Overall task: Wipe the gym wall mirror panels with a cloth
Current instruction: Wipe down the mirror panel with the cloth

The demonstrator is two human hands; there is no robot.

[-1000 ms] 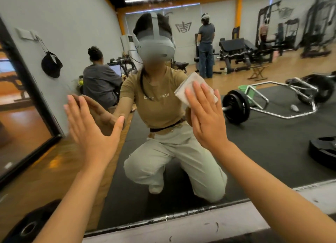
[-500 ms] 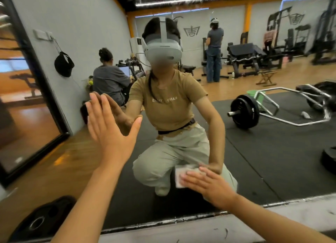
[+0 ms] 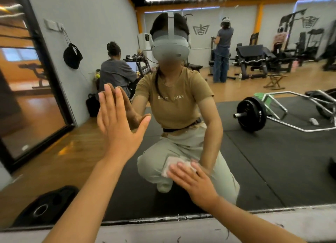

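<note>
Now, head view, the only one. My left hand (image 3: 120, 122) lies flat against the mirror panel (image 3: 272, 161), fingers straight and together, bracing; its grip holds nothing. My right hand (image 3: 190, 181) presses the white cloth (image 3: 171, 165) against the lower part of the same panel, just above the bottom edge strip (image 3: 181, 218); the fingers lie extended over the cloth, pressing it flat, not curled round it.

Progress, as a judgement: wiping is under way on the low band of this panel. No streaks, wet patches or smears can be told apart on the glass, so which areas are already clean cannot be read. The upper glass, the stretch to the right and any neighbouring panels presumably remain.

Writing: the reflected shirt (image 3: 174, 104) carries pale lettering, mirror-reversed and partly unreadable; roughly "KAND" and "YIRS" as it appears. An emblem (image 3: 201, 29) on the reflected far wall is a logo, with no legible words. A barbell (image 3: 251, 113) and a loose weight plate (image 3: 45, 206) show in reflection on the floor.
</note>
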